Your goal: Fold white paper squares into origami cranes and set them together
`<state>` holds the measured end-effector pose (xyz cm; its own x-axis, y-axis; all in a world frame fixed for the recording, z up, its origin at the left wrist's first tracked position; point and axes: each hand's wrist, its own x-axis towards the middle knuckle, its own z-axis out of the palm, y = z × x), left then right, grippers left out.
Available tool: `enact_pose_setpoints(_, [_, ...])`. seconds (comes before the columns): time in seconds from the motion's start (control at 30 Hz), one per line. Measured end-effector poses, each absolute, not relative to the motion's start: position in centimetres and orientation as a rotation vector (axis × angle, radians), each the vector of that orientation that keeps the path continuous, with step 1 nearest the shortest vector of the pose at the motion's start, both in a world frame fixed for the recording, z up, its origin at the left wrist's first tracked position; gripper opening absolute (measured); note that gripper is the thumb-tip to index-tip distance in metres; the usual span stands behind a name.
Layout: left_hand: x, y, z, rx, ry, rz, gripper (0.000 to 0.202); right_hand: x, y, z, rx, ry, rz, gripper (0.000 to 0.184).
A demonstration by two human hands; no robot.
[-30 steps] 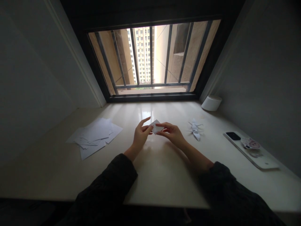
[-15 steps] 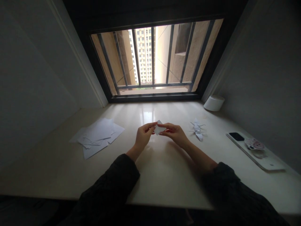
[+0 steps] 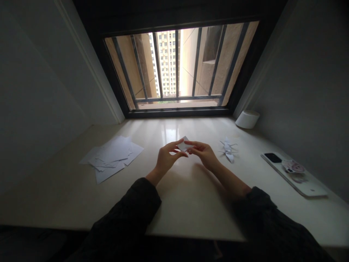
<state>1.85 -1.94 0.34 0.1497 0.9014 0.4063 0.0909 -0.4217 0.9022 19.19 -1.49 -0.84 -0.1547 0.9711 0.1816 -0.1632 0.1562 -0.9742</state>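
White piece of paper (image 3: 184, 145), already folded down small, is held just above the table (image 3: 185, 203) at the centre of the frame, between the two hands. Folding is judged to be partway: several creases seem made, the shape is not yet readable. One finished folded figure (image 3: 228, 150) is laid right of centre, and a loose stack of flat sheets (image 3: 113, 156) is left unused at mid left.

The left hand (image 3: 166, 158) is set on the paper's near-left edge, forefinger above and thumb below, lightly pinched, with the other fingers curled loosely. The right hand (image 3: 205, 154) is closed on the right edge by its fingertips; how tightly cannot be told in the dim light.

A phone (image 3: 293, 174) is seen at far right, a white round container (image 3: 247, 119) at upper right under the barred window (image 3: 180, 69).
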Motion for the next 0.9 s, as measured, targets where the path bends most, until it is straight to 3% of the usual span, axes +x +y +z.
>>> enact_pose_setpoints(0.37, [2.0,-2.0,0.0,1.636,0.969,1.335,0.049,18.3,-2.0,-0.8,-0.95,-1.155,1.156,0.026])
enact_pose_setpoints(0.9, [2.6,-1.8,0.0,1.199,0.853,1.359,0.045,18.3,-2.0,-0.8,-0.995,-1.165,1.053,0.027])
